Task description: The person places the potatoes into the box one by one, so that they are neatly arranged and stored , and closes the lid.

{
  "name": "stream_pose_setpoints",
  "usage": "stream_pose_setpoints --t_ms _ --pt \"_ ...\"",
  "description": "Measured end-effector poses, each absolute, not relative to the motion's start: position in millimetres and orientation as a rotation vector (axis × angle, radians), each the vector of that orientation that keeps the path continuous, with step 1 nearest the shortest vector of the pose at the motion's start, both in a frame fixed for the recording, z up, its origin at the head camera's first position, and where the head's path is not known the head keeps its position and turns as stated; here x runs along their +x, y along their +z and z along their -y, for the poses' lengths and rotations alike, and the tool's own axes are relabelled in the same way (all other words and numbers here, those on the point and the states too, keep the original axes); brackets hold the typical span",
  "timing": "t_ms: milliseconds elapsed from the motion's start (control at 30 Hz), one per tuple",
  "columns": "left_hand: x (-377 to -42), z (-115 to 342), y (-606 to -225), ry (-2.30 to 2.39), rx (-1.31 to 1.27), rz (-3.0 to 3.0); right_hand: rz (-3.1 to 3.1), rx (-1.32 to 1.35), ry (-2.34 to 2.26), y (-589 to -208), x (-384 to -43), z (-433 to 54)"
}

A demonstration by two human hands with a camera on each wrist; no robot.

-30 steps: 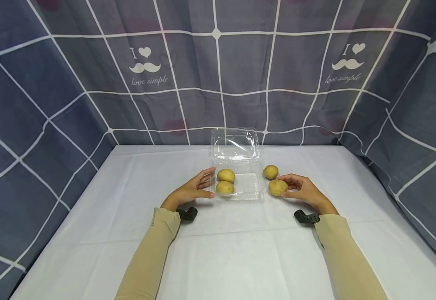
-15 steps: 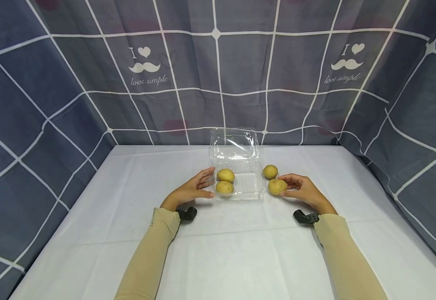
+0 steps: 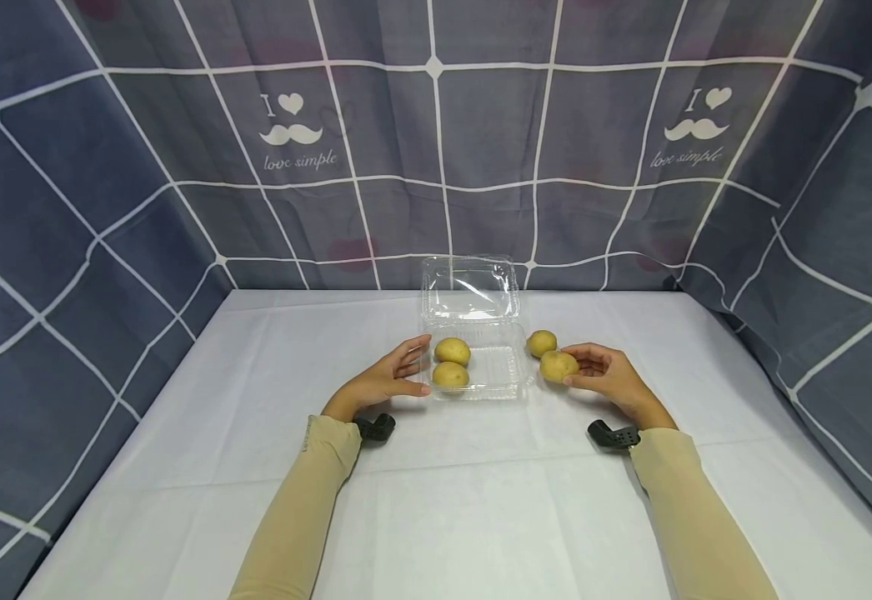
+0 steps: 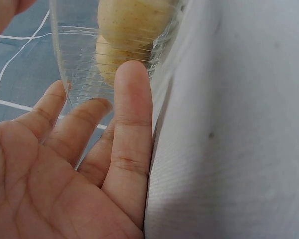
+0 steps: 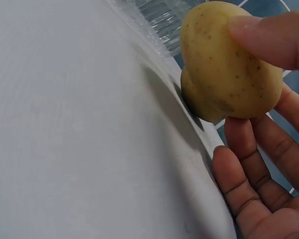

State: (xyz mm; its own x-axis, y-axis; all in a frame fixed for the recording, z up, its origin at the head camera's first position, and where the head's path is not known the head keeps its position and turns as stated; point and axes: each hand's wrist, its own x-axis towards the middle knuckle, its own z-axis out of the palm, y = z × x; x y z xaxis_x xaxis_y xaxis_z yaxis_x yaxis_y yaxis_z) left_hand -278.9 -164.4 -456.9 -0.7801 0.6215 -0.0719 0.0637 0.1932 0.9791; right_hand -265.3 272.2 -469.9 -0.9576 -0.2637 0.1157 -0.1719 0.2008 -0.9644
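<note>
A clear plastic clamshell container (image 3: pixel 498 367) stands with its lid (image 3: pixel 469 287) raised at the back. Two potatoes (image 3: pixel 452 351) lie one behind the other in its left half. My left hand (image 3: pixel 385 377) rests along the container's left wall, fingers extended; in the left wrist view its thumb (image 4: pixel 133 104) lies near the ribbed wall. With thumb and fingers, my right hand (image 3: pixel 610 377) pinches a potato (image 3: pixel 558 367) just right of the container. In the right wrist view, this potato (image 5: pixel 229 59) appears off the cloth, partly covering another potato (image 5: pixel 199 102) behind it.
That other potato (image 3: pixel 542 342) sits on the white tablecloth (image 3: pixel 451 517), close to the container's right wall. A grey checked curtain (image 3: pixel 376 217) rises along the table's back and both sides. Each wrist carries a black camera band (image 3: pixel 613 434).
My right hand has raised the potato it holds a little and shifted it slightly right and back. The left hand, the container and the other potatoes have stayed in place.
</note>
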Motion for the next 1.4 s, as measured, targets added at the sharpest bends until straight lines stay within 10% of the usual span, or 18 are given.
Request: stream_pose_setpoints --t_ms 1400 --pt "-279.6 164.1 -456.3 1.631 0.639 -2.017 -2.427 -0.734 -1.879 -436.9 -263.0 -225.8"
